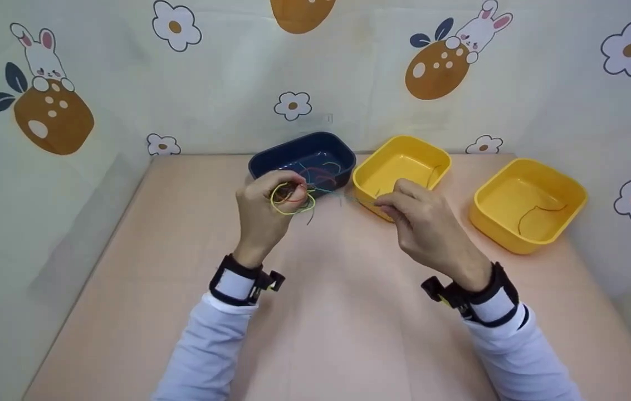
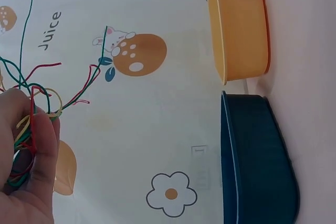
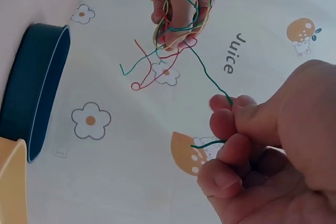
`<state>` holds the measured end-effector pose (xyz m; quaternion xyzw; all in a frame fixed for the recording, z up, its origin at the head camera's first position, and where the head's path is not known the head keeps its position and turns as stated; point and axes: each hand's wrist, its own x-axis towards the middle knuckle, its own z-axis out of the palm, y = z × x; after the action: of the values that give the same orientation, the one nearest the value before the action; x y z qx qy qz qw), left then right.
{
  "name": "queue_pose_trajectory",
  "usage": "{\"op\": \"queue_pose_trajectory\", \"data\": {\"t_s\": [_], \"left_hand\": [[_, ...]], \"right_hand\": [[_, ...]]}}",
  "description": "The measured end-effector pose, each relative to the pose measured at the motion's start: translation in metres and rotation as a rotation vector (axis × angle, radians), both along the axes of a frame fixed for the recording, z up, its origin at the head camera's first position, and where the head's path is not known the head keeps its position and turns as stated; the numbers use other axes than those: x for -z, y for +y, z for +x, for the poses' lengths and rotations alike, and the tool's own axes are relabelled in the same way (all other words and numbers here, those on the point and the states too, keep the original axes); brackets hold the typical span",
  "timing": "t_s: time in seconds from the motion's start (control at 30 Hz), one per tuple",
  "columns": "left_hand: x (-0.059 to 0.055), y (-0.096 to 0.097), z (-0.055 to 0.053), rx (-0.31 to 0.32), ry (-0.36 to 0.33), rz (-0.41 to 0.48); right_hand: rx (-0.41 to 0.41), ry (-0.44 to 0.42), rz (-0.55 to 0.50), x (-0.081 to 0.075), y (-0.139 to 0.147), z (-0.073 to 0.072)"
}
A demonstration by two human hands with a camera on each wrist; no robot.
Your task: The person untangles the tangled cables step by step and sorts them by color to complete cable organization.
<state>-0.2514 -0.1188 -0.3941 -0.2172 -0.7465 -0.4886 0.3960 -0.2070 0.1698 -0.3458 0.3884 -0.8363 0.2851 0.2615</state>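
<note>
My left hand grips a tangle of thin strings in red, green and yellow, with loops and loose ends sticking out past the fingers. From that tangle one green string runs across to my right hand, which pinches it between thumb and fingertips. A short free end of green string pokes out below the right fingers in the right wrist view. Both hands are raised, the left in front of the dark blue bin, the right in front of the middle yellow bin.
Several strings lie inside the dark blue bin. A dark strand leans in the middle yellow bin, and another lies in the right yellow bin. A pink cloth covers the table; printed walls enclose its back and sides.
</note>
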Motion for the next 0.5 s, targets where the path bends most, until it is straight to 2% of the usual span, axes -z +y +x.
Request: {"op": "queue_pose_trajectory", "data": {"t_s": [0.1, 0.3, 0.5], "left_hand": [[0.002, 0.000, 0.000, -0.008, 0.005, -0.025], [0.005, -0.003, -0.002, -0.042, 0.016, -0.074], [0.005, -0.012, -0.006, -0.121, 0.030, -0.076]], "right_hand": [[0.012, 0.007, -0.021, 0.000, 0.000, 0.000], [0.002, 0.067, -0.176, -0.002, 0.003, -0.002], [0.027, 0.091, -0.253, -0.011, 0.013, -0.001]]}}
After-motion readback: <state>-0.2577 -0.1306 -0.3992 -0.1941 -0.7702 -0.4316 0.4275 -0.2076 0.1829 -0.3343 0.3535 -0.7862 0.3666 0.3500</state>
